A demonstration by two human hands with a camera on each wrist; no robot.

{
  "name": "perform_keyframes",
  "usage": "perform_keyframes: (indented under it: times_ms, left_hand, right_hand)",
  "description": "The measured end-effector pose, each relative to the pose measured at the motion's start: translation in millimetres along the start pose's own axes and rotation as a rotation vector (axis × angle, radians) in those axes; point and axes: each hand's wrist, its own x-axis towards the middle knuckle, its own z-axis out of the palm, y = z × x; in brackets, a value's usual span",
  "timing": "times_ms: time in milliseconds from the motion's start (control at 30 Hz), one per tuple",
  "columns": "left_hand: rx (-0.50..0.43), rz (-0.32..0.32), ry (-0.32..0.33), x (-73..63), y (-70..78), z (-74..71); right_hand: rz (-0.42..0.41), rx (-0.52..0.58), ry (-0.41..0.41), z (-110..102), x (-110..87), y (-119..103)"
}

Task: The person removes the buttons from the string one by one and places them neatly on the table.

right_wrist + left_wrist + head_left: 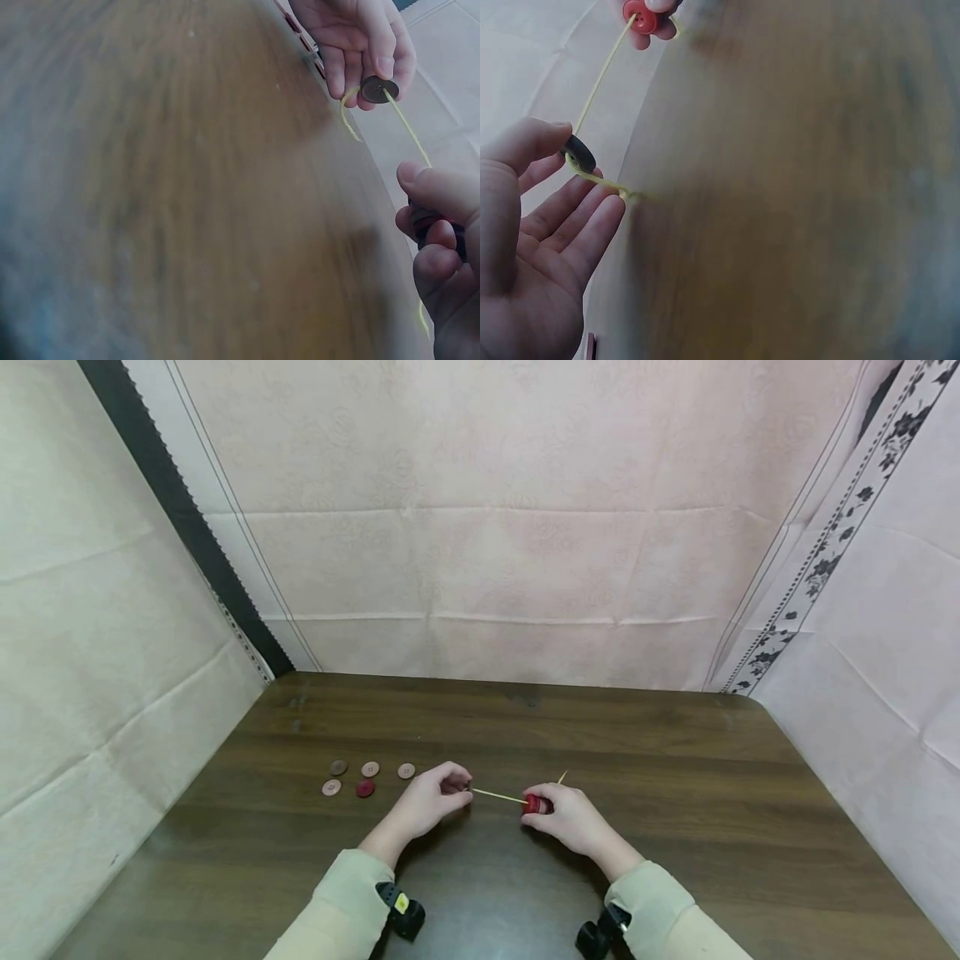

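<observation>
My left hand (429, 800) pinches a dark button (580, 154) between thumb and index finger, the other fingers loosely extended in the left wrist view. A yellow string (498, 795) passes through this button, and its loose end trails below it. My right hand (576, 818) grips a small stack of buttons with a red button (640, 18) at the front. The string runs taut from the dark button into the red one, and its other end (562, 777) sticks out behind the right hand. The fingers partly hide the stack.
Left of my left hand several loose buttons lie on the brown wooden table (637, 743): a brown button (338, 767), pale buttons (370, 769) and a dark red button (365, 788). Pale cloth (480, 560) hangs behind the table and at both sides.
</observation>
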Motion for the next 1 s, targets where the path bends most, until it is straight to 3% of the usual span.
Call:
perform_keyframes:
  times_ms: [567,1000]
  left_hand:
    - [0.020,-0.007,0.063,-7.8,-11.6,-15.6]
    - [0.059,-0.078,0.134,-12.0,-17.7,-30.0]
  right_hand:
    - [-0.008,-0.001,-0.010,-0.4,-1.7,5.1]
    - [-0.009,0.008,-0.010,-0.7,-2.0,6.4]
